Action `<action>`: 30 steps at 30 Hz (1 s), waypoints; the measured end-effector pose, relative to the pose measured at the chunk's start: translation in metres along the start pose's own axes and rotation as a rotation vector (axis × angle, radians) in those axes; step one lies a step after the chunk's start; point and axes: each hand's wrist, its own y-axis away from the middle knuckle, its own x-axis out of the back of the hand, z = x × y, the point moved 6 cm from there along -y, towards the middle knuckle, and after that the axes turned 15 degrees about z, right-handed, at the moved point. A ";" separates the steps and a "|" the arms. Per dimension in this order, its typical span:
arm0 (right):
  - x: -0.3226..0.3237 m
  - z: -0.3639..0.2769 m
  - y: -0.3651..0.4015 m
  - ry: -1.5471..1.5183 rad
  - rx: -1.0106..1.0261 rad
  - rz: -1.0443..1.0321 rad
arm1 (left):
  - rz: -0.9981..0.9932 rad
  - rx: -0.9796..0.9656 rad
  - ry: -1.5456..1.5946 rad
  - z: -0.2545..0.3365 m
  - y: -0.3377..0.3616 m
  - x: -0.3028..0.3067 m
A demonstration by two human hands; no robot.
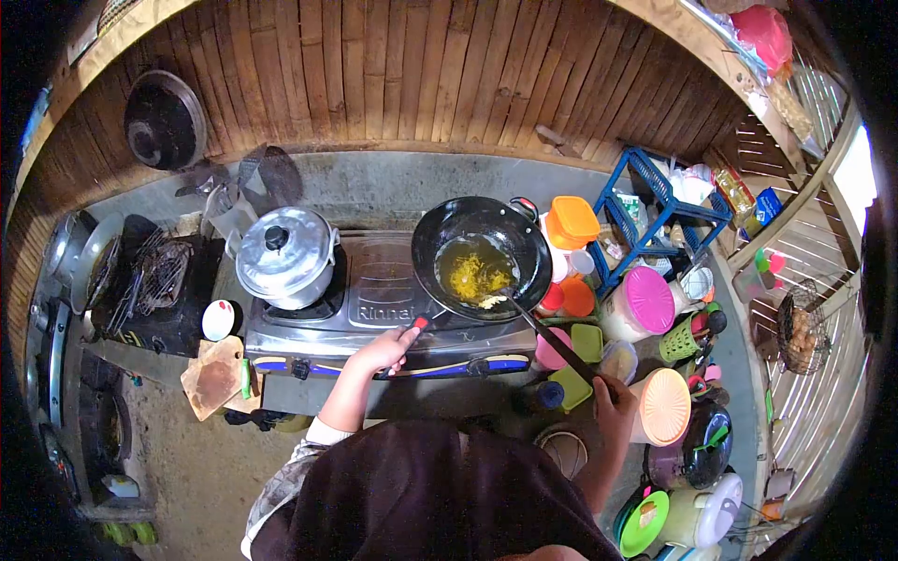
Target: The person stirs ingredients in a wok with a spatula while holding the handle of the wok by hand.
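Observation:
A black wok (438, 234) sits on the right burner of a steel gas stove (379, 271). Yellow oil in it holds frying yellow bits (472, 278), with a paler clump near the front rim. My left hand (383, 352) is closed around the wok's red-tipped handle (421, 323). In my right hand (613, 409) is the long dark handle of a spatula (552, 338). The spatula's head reaches into the wok at its front right, by the pale clump, and is partly hidden there.
A lidded aluminium pot (285, 262) stands on the left burner. Close to the wok's right are an orange container (572, 222), a blue rack (645, 201) and several plastic tubs. A cutting board (215, 379) with a green-handled knife (246, 378) lies at the left front.

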 end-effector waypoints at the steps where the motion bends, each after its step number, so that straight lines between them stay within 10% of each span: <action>1: -0.003 0.004 -0.002 0.000 0.002 -0.001 | 0.001 -0.001 0.002 0.000 0.001 0.000; 10: -0.041 -0.026 0.000 0.112 -0.073 -0.209 | 0.037 -0.018 -0.045 0.002 0.001 0.002; 15: -0.109 -0.009 -0.020 -0.050 0.601 -0.335 | 0.023 0.014 -0.042 0.004 0.003 0.003; 22: -0.154 -0.032 -0.003 -0.051 0.124 -0.651 | 0.002 -0.014 -0.058 -0.003 -0.004 0.002; 30: -0.188 -0.024 -0.032 0.035 0.299 -0.478 | 0.033 -0.016 -0.058 0.005 0.005 0.002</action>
